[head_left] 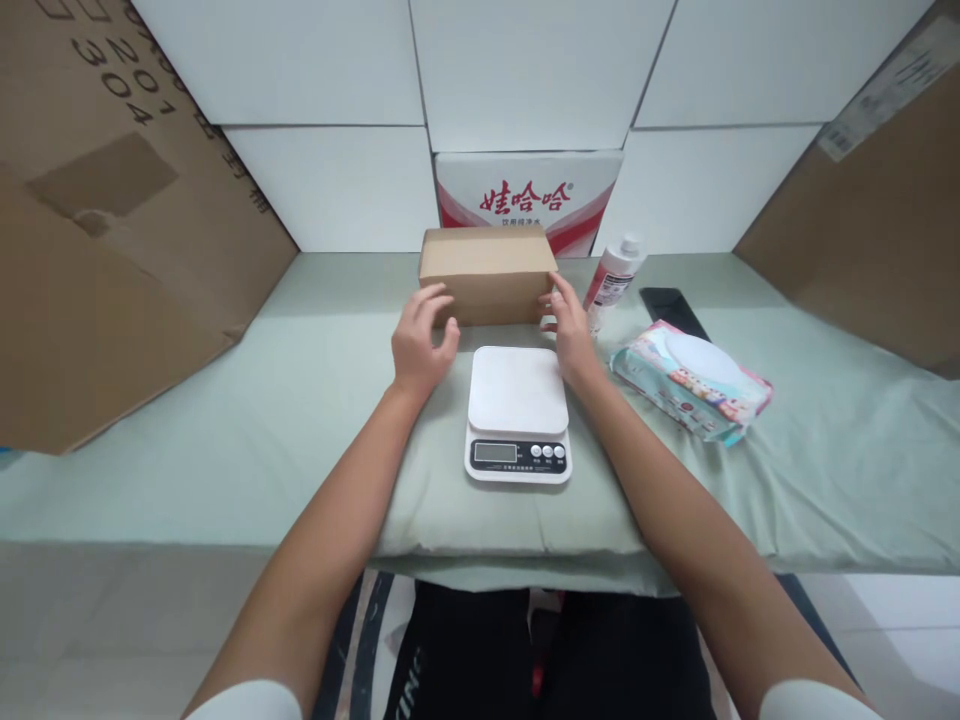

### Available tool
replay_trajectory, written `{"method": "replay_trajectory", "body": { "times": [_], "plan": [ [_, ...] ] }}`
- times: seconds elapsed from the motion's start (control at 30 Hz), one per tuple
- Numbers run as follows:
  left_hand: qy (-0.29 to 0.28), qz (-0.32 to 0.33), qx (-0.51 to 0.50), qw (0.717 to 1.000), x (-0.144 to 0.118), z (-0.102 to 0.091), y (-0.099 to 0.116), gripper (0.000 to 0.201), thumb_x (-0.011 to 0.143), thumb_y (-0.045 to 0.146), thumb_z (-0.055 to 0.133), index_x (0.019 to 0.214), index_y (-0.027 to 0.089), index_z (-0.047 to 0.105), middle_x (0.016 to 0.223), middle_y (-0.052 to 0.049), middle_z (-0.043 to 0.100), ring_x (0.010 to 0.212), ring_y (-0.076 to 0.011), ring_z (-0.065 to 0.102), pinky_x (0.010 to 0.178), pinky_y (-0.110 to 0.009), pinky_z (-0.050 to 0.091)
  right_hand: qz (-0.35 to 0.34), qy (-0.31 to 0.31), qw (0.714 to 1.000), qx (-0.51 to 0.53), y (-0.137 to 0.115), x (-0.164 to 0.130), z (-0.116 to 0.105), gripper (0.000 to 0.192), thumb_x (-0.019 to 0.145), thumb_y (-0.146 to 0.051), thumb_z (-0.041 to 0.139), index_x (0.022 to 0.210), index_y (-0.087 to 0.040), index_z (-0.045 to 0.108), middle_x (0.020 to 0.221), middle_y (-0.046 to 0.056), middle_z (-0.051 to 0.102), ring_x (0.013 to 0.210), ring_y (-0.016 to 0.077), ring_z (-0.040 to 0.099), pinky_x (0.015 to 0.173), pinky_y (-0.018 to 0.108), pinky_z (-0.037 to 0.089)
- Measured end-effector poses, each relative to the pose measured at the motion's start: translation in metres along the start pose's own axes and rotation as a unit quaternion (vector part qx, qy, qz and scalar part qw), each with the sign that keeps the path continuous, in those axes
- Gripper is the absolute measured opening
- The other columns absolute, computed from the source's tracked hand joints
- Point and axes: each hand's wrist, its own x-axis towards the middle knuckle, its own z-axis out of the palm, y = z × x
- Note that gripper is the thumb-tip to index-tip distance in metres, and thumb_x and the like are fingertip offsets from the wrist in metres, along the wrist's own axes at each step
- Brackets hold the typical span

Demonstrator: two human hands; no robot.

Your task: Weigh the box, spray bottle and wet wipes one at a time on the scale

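A closed brown cardboard box (491,298) lies behind a white digital kitchen scale (519,390). My left hand (424,340) is at the box's front left corner, fingers curved and thumb apart. Whether its fingertips touch the cardboard I cannot tell. At the front right corner is my right hand (568,325), fingers spread and close against the box. Neither hand is closed round anything. Nothing lies on the scale's white platform; its dark display and several round buttons face me.
Right of my right hand stand a white and red bottle (613,275), a black phone-like slab (673,312) and a pack of wipes (690,382). A printed carton (592,200) is against the white wall. Large cardboard sheets (112,300) flank the green cloth-covered table (187,450).
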Motion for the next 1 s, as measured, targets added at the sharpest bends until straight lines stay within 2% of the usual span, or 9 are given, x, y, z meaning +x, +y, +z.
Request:
{"method": "replay_trajectory", "body": {
  "times": [0.17, 0.27, 0.4, 0.47, 0.53, 0.63, 0.77, 0.87, 1.0],
  "plan": [
    [-0.152, 0.012, -0.025, 0.988, 0.004, 0.008, -0.004, 0.039, 0.104, 0.040, 0.043, 0.120, 0.021, 0.073, 0.138, -0.009, 0.074, 0.131, -0.0238, 0.068, 0.118, -0.044, 0.052, 0.015, -0.058, 0.998, 0.028, -0.004, 0.005, 0.001, 0.085, 0.094, -0.082, 0.038, 0.166, -0.038, 0.035, 0.163, 0.006, 0.052, 0.138, 0.0314, 0.060, 0.103, 0.049, 0.061],
    [-0.199, -0.038, -0.045, 0.978, 0.005, 0.014, -0.017, 0.049, 0.106, 0.050, 0.037, 0.126, 0.022, 0.073, 0.149, -0.009, 0.068, 0.140, -0.0255, 0.063, 0.124, -0.048, 0.046, -0.083, -0.037, 0.995, 0.026, -0.017, -0.005, -0.008, 0.077, 0.097, -0.081, 0.037, 0.157, -0.034, 0.049, 0.152, 0.010, 0.061, 0.127, 0.0307, 0.067, 0.101, 0.049, 0.061],
    [-0.236, -0.109, -0.048, 0.964, 0.006, 0.020, -0.029, 0.063, 0.104, 0.063, 0.035, 0.136, 0.020, 0.069, 0.170, -0.012, 0.043, 0.159, -0.0280, 0.042, 0.134, -0.051, 0.029, -0.214, 0.178, 0.958, -0.065, -0.032, -0.021, -0.021, 0.056, 0.104, -0.066, 0.041, 0.143, -0.030, 0.058, 0.131, 0.014, 0.062, 0.117, 0.0315, 0.067, 0.100, 0.055, 0.059],
    [-0.250, -0.125, -0.049, 0.959, 0.007, 0.022, -0.031, 0.066, 0.104, 0.063, 0.035, 0.138, 0.019, 0.068, 0.173, -0.013, 0.036, 0.163, -0.0280, 0.035, 0.136, -0.050, 0.024, -0.217, 0.287, 0.925, -0.120, -0.027, -0.021, -0.024, 0.055, 0.101, -0.057, 0.051, 0.148, -0.028, 0.051, 0.134, 0.016, 0.054, 0.121, 0.0334, 0.062, 0.102, 0.058, 0.056],
    [-0.257, -0.126, -0.053, 0.957, 0.007, 0.023, -0.030, 0.065, 0.104, 0.062, 0.034, 0.139, 0.018, 0.068, 0.173, -0.013, 0.037, 0.163, -0.0273, 0.034, 0.137, -0.049, 0.023, -0.191, 0.330, 0.912, -0.153, -0.013, -0.017, -0.026, 0.066, 0.093, -0.047, 0.063, 0.152, -0.026, 0.042, 0.138, 0.017, 0.048, 0.127, 0.0346, 0.057, 0.108, 0.061, 0.051],
    [-0.246, -0.129, -0.060, 0.959, 0.007, 0.021, -0.028, 0.066, 0.105, 0.062, 0.032, 0.138, 0.018, 0.069, 0.170, -0.013, 0.042, 0.162, -0.0269, 0.037, 0.136, -0.049, 0.024, -0.121, 0.301, 0.937, -0.130, 0.017, -0.008, -0.026, 0.074, 0.081, -0.036, 0.068, 0.148, -0.023, 0.040, 0.138, 0.017, 0.052, 0.128, 0.0328, 0.054, 0.116, 0.059, 0.044],
    [-0.242, -0.136, -0.073, 0.958, 0.007, 0.019, -0.026, 0.069, 0.104, 0.063, 0.030, 0.138, 0.017, 0.068, 0.170, -0.012, 0.043, 0.161, -0.0263, 0.039, 0.136, -0.048, 0.026, -0.027, 0.258, 0.964, -0.057, 0.033, -0.005, -0.025, 0.051, 0.074, -0.034, 0.066, 0.122, -0.022, 0.052, 0.119, 0.012, 0.064, 0.111, 0.0275, 0.061, 0.109, 0.052, 0.049],
    [-0.253, -0.137, -0.071, 0.955, 0.007, 0.019, -0.025, 0.067, 0.105, 0.060, 0.030, 0.139, 0.018, 0.068, 0.167, -0.011, 0.047, 0.161, -0.0251, 0.038, 0.136, -0.047, 0.025, -0.048, 0.213, 0.975, -0.030, 0.014, -0.013, -0.024, 0.046, 0.075, -0.038, 0.071, 0.115, -0.022, 0.055, 0.112, 0.010, 0.068, 0.104, 0.0258, 0.065, 0.100, 0.048, 0.054],
    [-0.278, -0.136, -0.050, 0.949, 0.008, 0.019, -0.022, 0.062, 0.106, 0.054, 0.028, 0.141, 0.020, 0.067, 0.164, -0.009, 0.052, 0.161, -0.0250, 0.038, 0.135, -0.049, 0.026, -0.114, 0.056, 0.991, 0.043, -0.026, -0.036, -0.024, 0.047, 0.083, -0.048, 0.078, 0.119, -0.025, 0.058, 0.114, 0.009, 0.072, 0.103, 0.0248, 0.070, 0.082, 0.038, 0.060]
  ]
}}
